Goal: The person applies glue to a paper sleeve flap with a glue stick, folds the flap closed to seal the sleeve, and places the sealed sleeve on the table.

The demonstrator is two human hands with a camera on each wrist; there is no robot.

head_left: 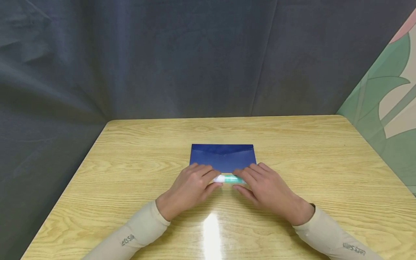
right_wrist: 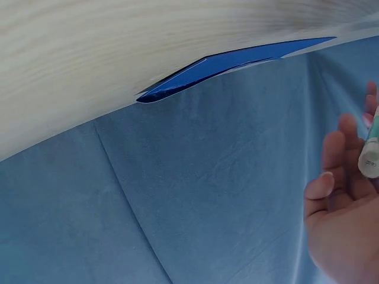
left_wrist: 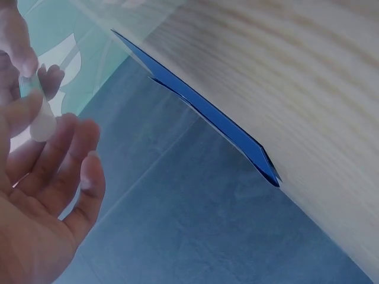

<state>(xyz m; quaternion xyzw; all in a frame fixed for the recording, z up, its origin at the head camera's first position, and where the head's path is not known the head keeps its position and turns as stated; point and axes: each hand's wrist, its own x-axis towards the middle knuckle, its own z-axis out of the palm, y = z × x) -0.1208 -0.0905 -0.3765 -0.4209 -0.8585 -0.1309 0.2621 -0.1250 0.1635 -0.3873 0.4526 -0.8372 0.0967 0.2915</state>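
Between both hands lies a glue stick (head_left: 232,179), level and crosswise, with a white cap on the left and a green body. My left hand (head_left: 195,183) pinches the white end (left_wrist: 43,126) between thumb and fingers. The green end is in the grip of my right hand (head_left: 262,185); its round white base (right_wrist: 370,161) shows in the right wrist view. Just beyond the hands, a dark blue envelope (head_left: 222,159) rests on the table, its flap along the far edge. The glue stick is in front of the envelope's near edge in the head view.
The light wood-grain table (head_left: 136,144) spreads around the hands. A dark grey curtain (head_left: 195,57) hangs behind it and along the left side. At the right stands a panel (head_left: 377,104) with a green leaf pattern.
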